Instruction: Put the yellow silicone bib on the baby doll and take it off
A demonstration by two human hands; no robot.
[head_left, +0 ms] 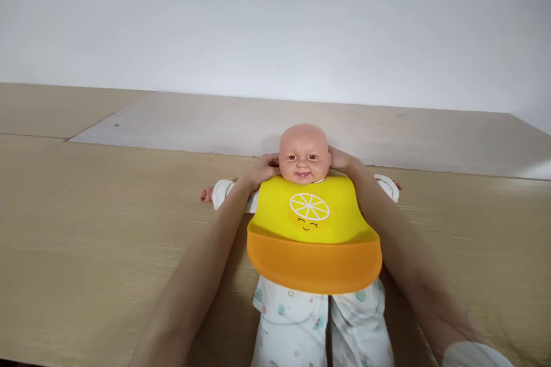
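A baby doll (303,155) lies on its back on a light wood table (86,241), its head towards the far side. It wears a white patterned outfit (290,321). Around its neck sits a yellow silicone bib (310,209) with a lemon-slice print and an orange catch pocket (314,264). My left hand (262,170) and my right hand (340,159) reach either side of the doll's neck, at the top of the bib. My fingers pass out of sight behind the head, so the bib's neck fastening and any grip there are hidden.
A paler wooden board (258,123) lies beyond the doll, and a white wall (275,17) rises behind the table. The doll's arms spread out to both sides. A white sleeve cuff (476,355) shows at the lower right on my right forearm.
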